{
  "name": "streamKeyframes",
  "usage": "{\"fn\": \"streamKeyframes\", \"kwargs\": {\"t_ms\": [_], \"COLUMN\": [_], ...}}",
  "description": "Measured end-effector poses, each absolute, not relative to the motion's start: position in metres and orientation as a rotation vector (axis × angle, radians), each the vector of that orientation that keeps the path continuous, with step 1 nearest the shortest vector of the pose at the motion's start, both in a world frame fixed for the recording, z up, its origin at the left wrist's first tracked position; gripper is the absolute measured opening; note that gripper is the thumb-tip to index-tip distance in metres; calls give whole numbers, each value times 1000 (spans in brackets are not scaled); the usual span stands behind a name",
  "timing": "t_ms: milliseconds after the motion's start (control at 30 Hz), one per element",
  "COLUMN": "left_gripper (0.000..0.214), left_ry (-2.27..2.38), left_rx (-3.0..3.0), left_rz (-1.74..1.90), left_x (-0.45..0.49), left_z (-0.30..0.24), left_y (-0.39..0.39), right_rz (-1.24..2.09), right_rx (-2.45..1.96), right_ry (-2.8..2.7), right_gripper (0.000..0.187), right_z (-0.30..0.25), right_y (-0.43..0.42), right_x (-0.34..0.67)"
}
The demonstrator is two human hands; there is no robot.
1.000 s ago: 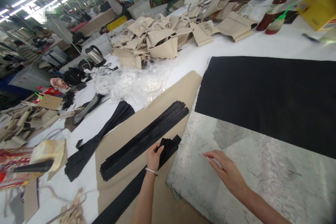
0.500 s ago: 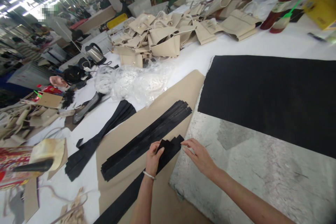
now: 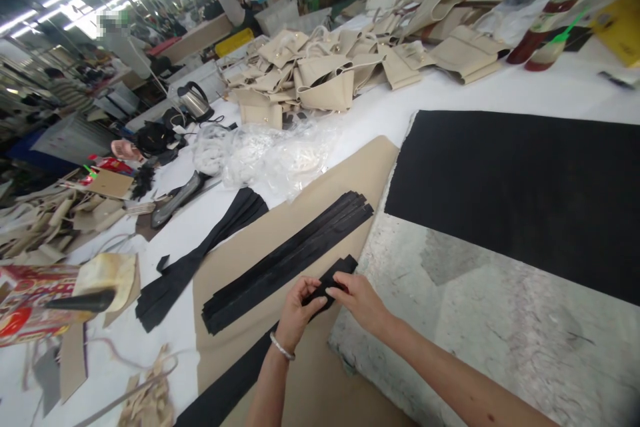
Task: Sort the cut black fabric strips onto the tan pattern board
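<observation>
My left hand [image 3: 296, 310] and my right hand [image 3: 359, 297] meet at the near end of a stack of long black strips [image 3: 336, 271], and both pinch it with closed fingers. This stack runs toward me along a tan paper sheet [image 3: 320, 193]. A second, longer bundle of black strips [image 3: 290, 257] lies just left of it on the same sheet. A third bunch of black strips [image 3: 200, 253] lies further left on the white table.
A grey-white slab [image 3: 500, 320] with a black sheet [image 3: 520, 187] on it fills the right. Crumpled clear plastic [image 3: 265, 153], a heap of beige bag parts [image 3: 330, 67], bottles [image 3: 545, 33], a kettle [image 3: 194, 101] and a red box [image 3: 30, 303] surround the strips.
My right hand moved left off the grey slab to the strip stack and closed on its end. My left hand stayed on the stack and curled tighter.
</observation>
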State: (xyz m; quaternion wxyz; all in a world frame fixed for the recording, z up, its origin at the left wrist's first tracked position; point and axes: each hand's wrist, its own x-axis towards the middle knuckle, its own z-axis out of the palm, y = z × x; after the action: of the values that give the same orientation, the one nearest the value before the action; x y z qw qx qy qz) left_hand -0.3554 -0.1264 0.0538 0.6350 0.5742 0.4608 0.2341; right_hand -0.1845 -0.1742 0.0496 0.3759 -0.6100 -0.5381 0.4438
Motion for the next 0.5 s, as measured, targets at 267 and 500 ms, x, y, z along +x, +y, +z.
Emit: {"fn": "streamKeyframes", "kwargs": {"t_ms": [267, 500], "left_gripper": [25, 27], "left_ry": [985, 958], "left_rx": [1251, 1258], "left_rz": [330, 358], "left_x": [-364, -364], "left_z": [69, 80], "left_y": [-136, -152], "right_rz": [1158, 1131], "right_rx": [-1536, -1692], "right_ry": [-1342, -1193], "right_gripper": [29, 37], "right_z": [65, 81], "right_y": [-199, -212], "right_x": [-185, -192]}}
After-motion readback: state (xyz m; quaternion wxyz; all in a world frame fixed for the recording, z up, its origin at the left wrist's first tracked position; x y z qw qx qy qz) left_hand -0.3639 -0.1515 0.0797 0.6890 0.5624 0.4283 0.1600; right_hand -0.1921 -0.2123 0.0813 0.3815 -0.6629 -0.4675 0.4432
